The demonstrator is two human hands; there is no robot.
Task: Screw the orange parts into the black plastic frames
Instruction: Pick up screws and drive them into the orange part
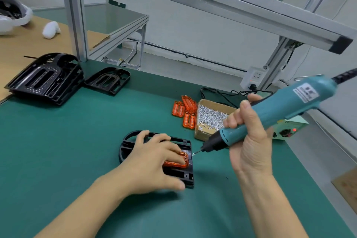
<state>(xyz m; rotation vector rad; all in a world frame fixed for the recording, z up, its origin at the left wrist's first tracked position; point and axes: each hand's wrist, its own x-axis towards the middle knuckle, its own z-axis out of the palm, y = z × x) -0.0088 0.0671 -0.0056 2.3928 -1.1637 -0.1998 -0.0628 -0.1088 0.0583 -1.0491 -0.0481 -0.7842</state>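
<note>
A black plastic frame (184,177) lies on the green mat in front of me, with an orange part (174,164) seated in it. My left hand (154,162) lies flat over both, fingers straight, pressing the orange part down. My right hand (249,137) grips a teal electric screwdriver (278,114), tilted down to the left. Its bit tip (194,153) sits at the frame's right edge beside the orange part. My left hand hides much of the frame.
Three loose orange parts (185,111) lie beside a cardboard box of silver screws (210,117). A stack of black frames (46,79) and one single frame (108,80) sit at the far left. An aluminium post (74,15) and a power unit (287,129) stand nearby.
</note>
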